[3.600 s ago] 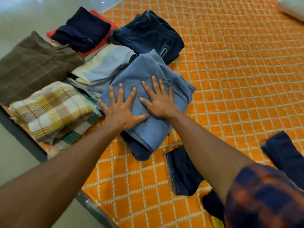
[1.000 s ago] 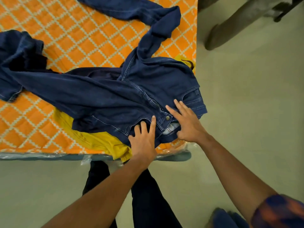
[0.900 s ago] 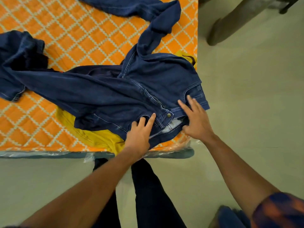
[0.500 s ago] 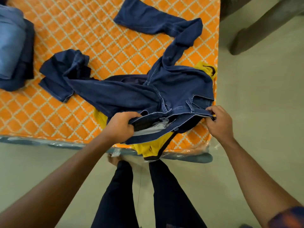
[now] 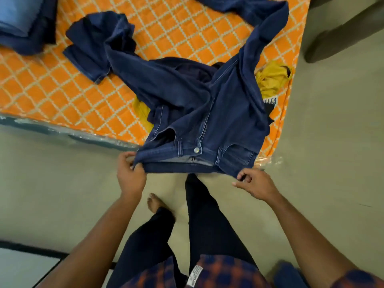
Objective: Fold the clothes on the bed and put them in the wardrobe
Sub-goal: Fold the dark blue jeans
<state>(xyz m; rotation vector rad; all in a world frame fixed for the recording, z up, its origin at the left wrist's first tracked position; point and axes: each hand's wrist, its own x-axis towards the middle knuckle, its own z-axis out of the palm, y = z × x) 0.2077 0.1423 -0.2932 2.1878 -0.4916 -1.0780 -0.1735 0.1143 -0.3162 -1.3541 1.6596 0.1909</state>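
One jeans waistband (image 5: 209, 155) in left hand (image 5: 129, 175) and right hand (image 5: 255, 183).

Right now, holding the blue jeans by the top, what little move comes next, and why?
Probably lift the jeans and shake them straight: left hand and right hand pinch the waistband corners, but the legs lie twisted across the bed.

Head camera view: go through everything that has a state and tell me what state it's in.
dark blue jeans: unfolded, waistband held taut past the bed edge, legs sprawled on the bed.
left hand: pinching the waistband's left end.
right hand: pinching the waistband's right end.
yellow garment: crumpled, partly under the jeans.
blue stack: folded, lying on the bed.
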